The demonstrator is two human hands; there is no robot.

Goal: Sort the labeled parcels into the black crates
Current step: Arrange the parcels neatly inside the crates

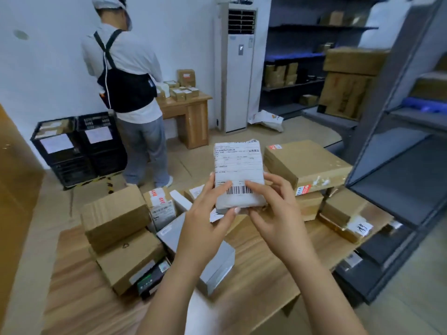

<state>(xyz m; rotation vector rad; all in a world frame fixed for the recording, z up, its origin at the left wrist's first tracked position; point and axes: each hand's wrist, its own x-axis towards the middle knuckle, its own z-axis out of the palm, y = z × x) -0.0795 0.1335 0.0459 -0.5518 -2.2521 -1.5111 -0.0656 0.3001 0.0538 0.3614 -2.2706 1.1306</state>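
A flat grey plastic-wrapped parcel with a white printed shipping label (238, 170) is held upright in the air by both hands, above the light wooden surface (256, 259). The left hand (208, 213) is curled round the parcel's lower left edge, with the thumb laid on the label beside the barcode. The right hand (273, 204) is curled round the lower right edge, its thumb likewise pressed on the label face. The label is turned toward the camera.

Brown cardboard boxes (116, 213) of several sizes and a silver-grey wrapped box (223, 258) are spread over the surface below the hands. A large flat cardboard box (307, 163) is stacked on others at the far right.

Two black slatted plastic crates (63, 163), each fronted with a white paper sheet, are set side by side on the floor against the white wall, well apart from the parcel. A person in a white top (130, 59) is seen from behind, just beside the crates.
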